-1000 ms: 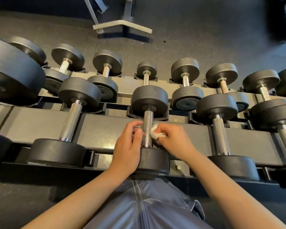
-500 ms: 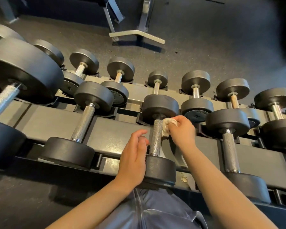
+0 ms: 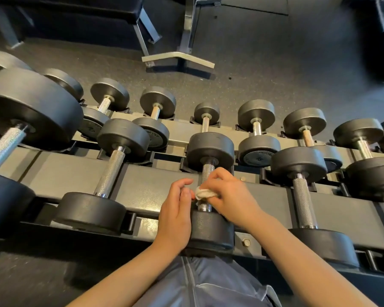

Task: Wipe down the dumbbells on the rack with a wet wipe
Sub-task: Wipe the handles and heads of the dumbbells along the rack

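A black dumbbell (image 3: pixel 210 149) with a knurled steel handle lies across the upper tier of the grey rack (image 3: pixel 71 173), right in front of me. My right hand (image 3: pixel 230 196) is wrapped over the middle of that handle and holds a crumpled white wet wipe (image 3: pixel 201 193) against it. My left hand (image 3: pixel 176 214) rests beside the handle's left side, against the near head of the dumbbell, fingers loosely curled and holding nothing. The part of the handle under the right hand is hidden.
Several more black dumbbells fill both tiers, the nearest ones at left (image 3: pixel 111 171) and right (image 3: pixel 302 196). A very large one (image 3: pixel 29 109) sits at far left. A bench's metal foot (image 3: pixel 177 57) stands on the dark rubber floor behind the rack.
My right hand with the wipe slid up the handle toward the far head, then back down to its middle. The left hand stayed beside the handle. The view shifted.
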